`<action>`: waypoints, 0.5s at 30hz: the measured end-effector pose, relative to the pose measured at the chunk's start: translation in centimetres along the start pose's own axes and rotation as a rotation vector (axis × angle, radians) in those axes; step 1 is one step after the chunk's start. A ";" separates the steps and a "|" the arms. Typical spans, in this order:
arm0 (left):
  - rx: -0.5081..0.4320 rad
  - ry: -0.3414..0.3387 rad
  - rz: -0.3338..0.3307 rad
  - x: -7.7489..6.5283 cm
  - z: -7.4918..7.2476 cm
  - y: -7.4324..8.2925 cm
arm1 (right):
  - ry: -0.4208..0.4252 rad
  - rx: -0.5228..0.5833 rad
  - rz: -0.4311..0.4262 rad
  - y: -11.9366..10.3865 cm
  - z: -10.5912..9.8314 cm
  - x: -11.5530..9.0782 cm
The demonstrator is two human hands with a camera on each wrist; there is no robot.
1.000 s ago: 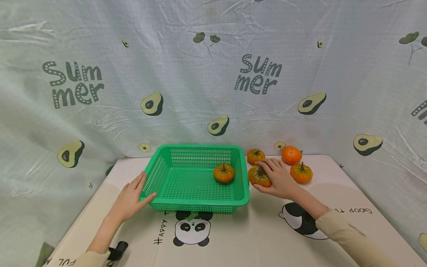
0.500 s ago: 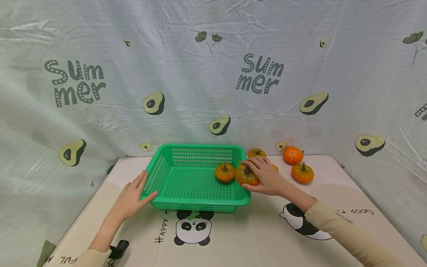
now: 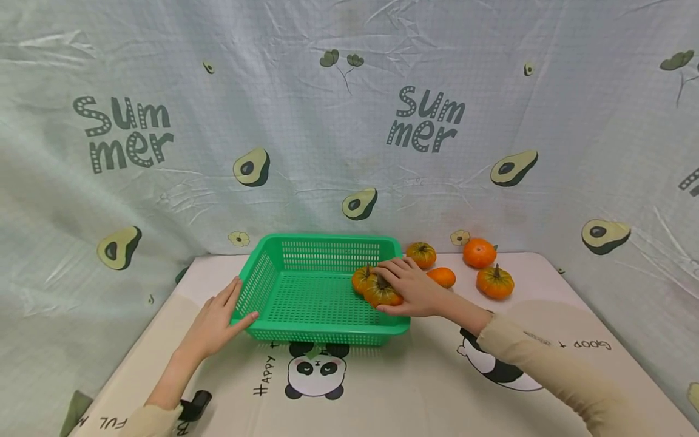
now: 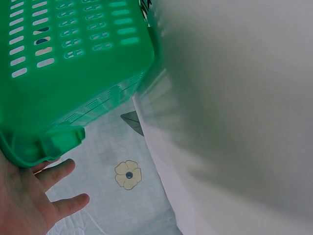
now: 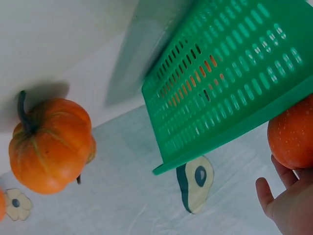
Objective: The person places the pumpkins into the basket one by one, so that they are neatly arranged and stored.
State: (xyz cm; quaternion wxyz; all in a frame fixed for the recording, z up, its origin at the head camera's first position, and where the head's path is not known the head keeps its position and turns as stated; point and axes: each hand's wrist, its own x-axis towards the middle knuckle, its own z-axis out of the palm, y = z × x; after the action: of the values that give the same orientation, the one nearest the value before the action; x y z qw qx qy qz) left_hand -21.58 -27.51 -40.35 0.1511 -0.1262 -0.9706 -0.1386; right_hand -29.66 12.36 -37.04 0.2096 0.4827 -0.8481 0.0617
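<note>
Right hand grips striped pumpkin within green plastic basket; left hand, fingers extended, touches its left side. Hasty release could knock neighbouring pumpkin.

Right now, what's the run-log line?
right hand: holds pumpkin at green perforated basket's right end | left hand: touches left rim | second pumpkin: inside basket

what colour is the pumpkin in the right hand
The pumpkin is orange with a greenish, yellow-streaked top; best seen in the head view.
</note>
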 end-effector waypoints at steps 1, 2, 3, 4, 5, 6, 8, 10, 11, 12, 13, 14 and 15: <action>0.000 0.001 0.000 0.0 0.0 0.0 | -0.015 0.004 -0.002 0.0 0.0 0.2; 0.001 0.002 0.000 0.0 0.0 0.0 | -0.033 0.009 -0.002 -0.1 0.1 0.3; 0.000 0.002 0.001 0.0 0.0 0.0 | -0.050 0.012 -0.004 -0.2 0.1 0.5; -0.002 0.001 0.000 0.0 0.0 0.0 | -0.066 0.019 -0.006 -0.2 0.2 0.6; -0.003 0.000 0.000 0.0 0.0 0.0 | -0.083 0.023 -0.009 -0.2 0.3 0.8; -0.005 -0.001 -0.002 0.0 0.0 0.0 | -0.098 0.023 -0.013 -0.3 0.3 0.9; -0.008 -0.003 -0.003 0.0 0.0 0.0 | -0.128 0.024 -0.020 -0.3 0.5 1.2; -0.011 -0.004 -0.006 0.0 0.1 0.0 | -0.152 0.018 -0.023 -0.3 0.6 1.4; -0.012 -0.004 -0.006 0.0 0.1 0.0 | -0.158 0.010 -0.028 -0.3 0.8 1.5; -0.012 -0.004 -0.005 0.0 0.1 0.0 | -0.163 0.007 -0.032 -0.3 0.9 1.6; -0.012 -0.003 -0.005 0.0 0.1 0.0 | -0.167 0.008 -0.035 -0.2 1.0 1.7; -0.013 -0.004 -0.005 0.0 0.1 0.0 | -0.171 0.009 -0.038 -0.1 1.2 1.8; -0.014 -0.004 -0.005 0.0 0.1 0.0 | -0.178 0.010 -0.041 -0.1 1.3 1.9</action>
State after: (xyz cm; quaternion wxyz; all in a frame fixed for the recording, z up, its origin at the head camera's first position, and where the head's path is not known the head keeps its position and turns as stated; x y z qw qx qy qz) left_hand -21.61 -27.53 -40.43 0.1481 -0.1252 -0.9702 -0.1454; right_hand -30.84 10.41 -37.42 0.1325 0.5044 -0.8530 0.0183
